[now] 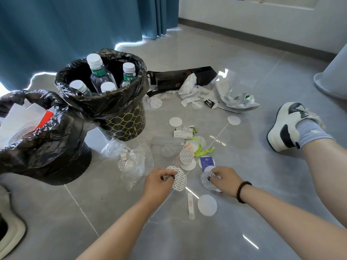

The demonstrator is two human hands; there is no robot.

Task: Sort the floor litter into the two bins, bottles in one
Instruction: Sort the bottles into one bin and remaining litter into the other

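Two bins lined with black bags stand at the left. The patterned bin (127,122) holds several clear bottles (97,72) with white caps. The nearer bin (47,156) holds paper and wrappers. Round foil seal discs (185,155) lie scattered on the grey floor. My left hand (159,182) pinches a printed seal disc (180,180) just above the floor. My right hand (224,180) pinches another printed seal disc (206,182), with a blue card (206,161) lying just beyond it.
Clear plastic bags (135,166) lie between the bins and my hands. A black paper bag (180,77) and crumpled white wrappers (234,96) sit further back. A white disc (207,205) and a thin sachet (191,205) lie near my wrists. A shoe (287,126) is at the right.
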